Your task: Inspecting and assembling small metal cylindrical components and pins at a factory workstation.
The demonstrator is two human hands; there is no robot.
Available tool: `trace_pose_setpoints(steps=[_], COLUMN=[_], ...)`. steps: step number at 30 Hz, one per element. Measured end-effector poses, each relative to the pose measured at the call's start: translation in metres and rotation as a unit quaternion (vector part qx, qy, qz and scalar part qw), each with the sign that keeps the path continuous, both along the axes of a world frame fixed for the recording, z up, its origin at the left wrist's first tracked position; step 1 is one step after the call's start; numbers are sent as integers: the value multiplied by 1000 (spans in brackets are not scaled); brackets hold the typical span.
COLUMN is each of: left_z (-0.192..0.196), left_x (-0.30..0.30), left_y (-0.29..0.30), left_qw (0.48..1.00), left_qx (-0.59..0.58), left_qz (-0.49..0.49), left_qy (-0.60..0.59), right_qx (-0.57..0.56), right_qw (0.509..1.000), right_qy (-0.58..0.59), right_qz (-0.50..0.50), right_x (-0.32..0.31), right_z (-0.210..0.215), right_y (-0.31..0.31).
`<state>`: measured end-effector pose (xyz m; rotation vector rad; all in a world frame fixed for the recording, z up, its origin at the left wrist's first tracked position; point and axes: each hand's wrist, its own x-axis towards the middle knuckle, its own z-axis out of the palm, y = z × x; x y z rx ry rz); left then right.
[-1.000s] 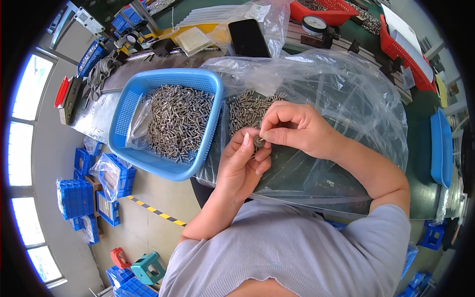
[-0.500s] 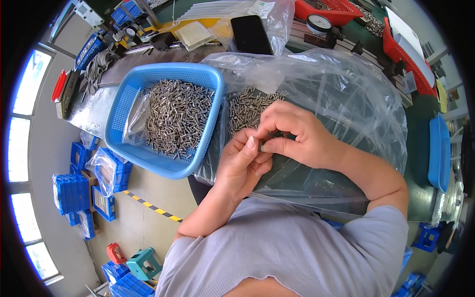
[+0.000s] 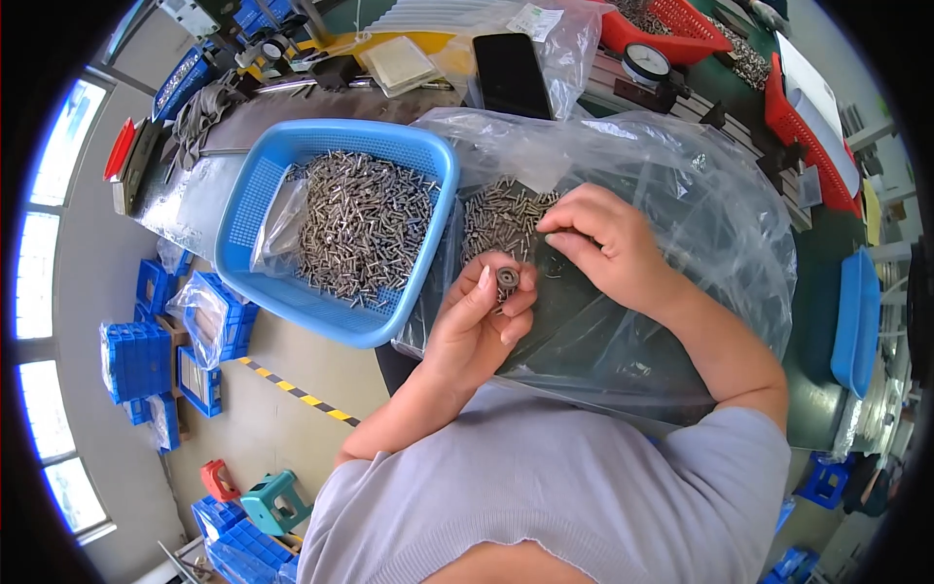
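My left hand (image 3: 469,316) is closed around a small round metal ring (image 3: 507,278) with a hole in its middle. Small metal bits show under the ring between the fingers; I cannot make out what they are. Over to the right, my right hand (image 3: 608,248) is apart from it, thumb and forefinger brought together. Whatever lies in that pinch is too small to tell. Just beyond both hands is a loose pile of small metal pins (image 3: 501,219) on clear plastic sheeting (image 3: 700,224). Many similar pins (image 3: 365,224) fill a blue plastic basket (image 3: 336,329) on the left.
A black phone (image 3: 512,76) lies behind the pile. Farther right are a dial gauge (image 3: 646,62), a red basket (image 3: 808,127) and a blue tray (image 3: 856,321). Blue crates (image 3: 141,360) and a green stool (image 3: 275,501) stand on the floor at left.
My hands, together half a second ago, are now apart. The right hand has moved right and away from the left, and the ring in my left hand has come into sight.
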<state>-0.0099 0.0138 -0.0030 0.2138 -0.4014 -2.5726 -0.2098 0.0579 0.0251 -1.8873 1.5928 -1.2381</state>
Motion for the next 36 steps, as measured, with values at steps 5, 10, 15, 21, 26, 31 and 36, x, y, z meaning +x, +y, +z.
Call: trace_pose_setpoints(steps=[5,10,15,21,26,31,36], left_z=[-3,-4,0,-1,4,11,8], left_x=[1,3,3,5,1,-2,-2], left_y=[-2,-3,-6,-7,-5,-3,-1], left_qw=[999,998,994,995,994,990,988], left_qx=[-14,-47,-63,-58,-57,-57,-77], left_qz=[-22,-49,-88,-73,-73,-72,-69], left_qy=[20,11,-18,-29,-51,-105,-115], right_qx=[-69,-60,-44,-46,-23,94,180], right_qw=[985,983,983,986,988,986,950], right_qy=[158,165,161,146,140,-122,-224], right_qz=[26,53,71,65,59,63,124], right_x=[3,5,0,-7,-7,-5,0], right_z=[-6,-9,-16,-14,-12,13,18], right_y=[-3,-5,-6,-6,-4,5,10])
